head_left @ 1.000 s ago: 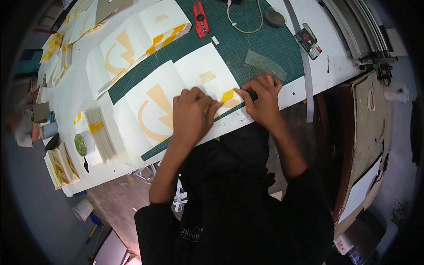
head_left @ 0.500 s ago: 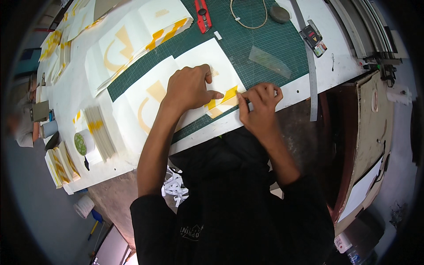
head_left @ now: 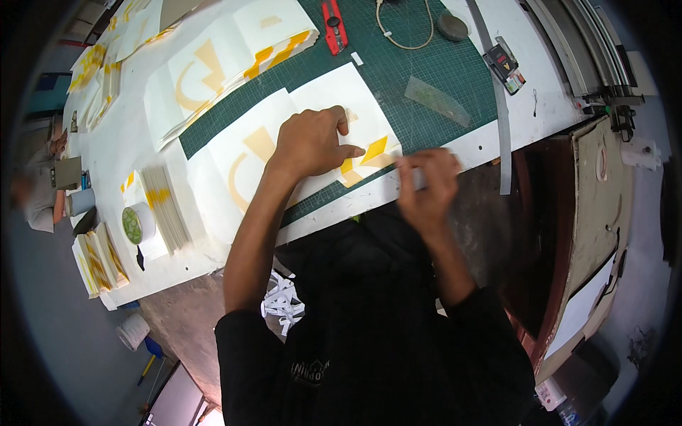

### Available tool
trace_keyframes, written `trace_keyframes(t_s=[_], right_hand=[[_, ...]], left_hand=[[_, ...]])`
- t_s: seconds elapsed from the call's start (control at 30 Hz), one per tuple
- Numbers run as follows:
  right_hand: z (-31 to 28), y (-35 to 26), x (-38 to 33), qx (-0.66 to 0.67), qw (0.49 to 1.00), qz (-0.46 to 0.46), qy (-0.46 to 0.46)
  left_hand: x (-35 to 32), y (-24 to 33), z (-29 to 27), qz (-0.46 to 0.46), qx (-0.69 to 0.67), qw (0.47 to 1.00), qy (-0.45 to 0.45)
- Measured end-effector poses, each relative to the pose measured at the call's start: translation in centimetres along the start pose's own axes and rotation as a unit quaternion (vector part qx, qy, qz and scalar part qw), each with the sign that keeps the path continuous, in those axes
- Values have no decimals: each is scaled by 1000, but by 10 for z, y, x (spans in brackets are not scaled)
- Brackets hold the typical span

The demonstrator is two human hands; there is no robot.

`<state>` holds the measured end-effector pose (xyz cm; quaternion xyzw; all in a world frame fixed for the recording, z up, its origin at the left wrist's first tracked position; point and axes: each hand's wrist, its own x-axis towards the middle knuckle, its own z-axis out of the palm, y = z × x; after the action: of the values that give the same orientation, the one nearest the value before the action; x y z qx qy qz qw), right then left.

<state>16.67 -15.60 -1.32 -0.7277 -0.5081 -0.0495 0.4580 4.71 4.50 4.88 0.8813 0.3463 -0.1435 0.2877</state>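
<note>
A white printed sheet [head_left: 330,96] with pale orange shapes and a yellow-striped near edge lies on the green cutting mat [head_left: 387,50]. My left hand [head_left: 310,144] rests on this sheet, thumb and forefinger spread apart beside the yellow stripes [head_left: 375,149]. Just off the sheet's right corner is my right hand [head_left: 430,186], blurred by motion. Its fingers are curled around something small and light grey, too smeared to name.
A red cutter knife [head_left: 334,27], a clear strip [head_left: 437,101] and a steel ruler [head_left: 501,128] lie beyond the hands. Stacked printed sheets [head_left: 234,53] are at far left. A white roll [head_left: 138,224] stands near folded stacks [head_left: 162,206]. Another person [head_left: 39,192] is at left.
My right hand has moved off the sheet's striped corner, to the right and slightly nearer me. My left hand stays on the sheet. The whole view has shifted slightly.
</note>
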Motion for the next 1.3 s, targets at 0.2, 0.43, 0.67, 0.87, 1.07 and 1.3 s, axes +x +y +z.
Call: trace_keyframes(t_s=[0.2, 0.43, 0.67, 0.87, 1.07, 1.3], right_hand=[[-15, 59, 29, -55, 995, 32, 73], [-6, 64, 26, -73, 993, 25, 84], [-6, 61, 25, -67, 995, 5, 78], [-6, 60, 26, -75, 995, -5, 65], [-4, 60, 25, -77, 995, 0, 69], [-5, 56, 26, -70, 996, 7, 60]], left_hand=[[-23, 17, 27, 95, -28, 977, 188], [-41, 10, 13, 91, -161, 977, 104], [-98, -90, -53, 52, -537, 705, 461], [-101, -115, -165, 119, -239, 666, 696], [15, -92, -197, 176, -31, 823, 540], [97, -116, -91, 41, -36, 962, 268]])
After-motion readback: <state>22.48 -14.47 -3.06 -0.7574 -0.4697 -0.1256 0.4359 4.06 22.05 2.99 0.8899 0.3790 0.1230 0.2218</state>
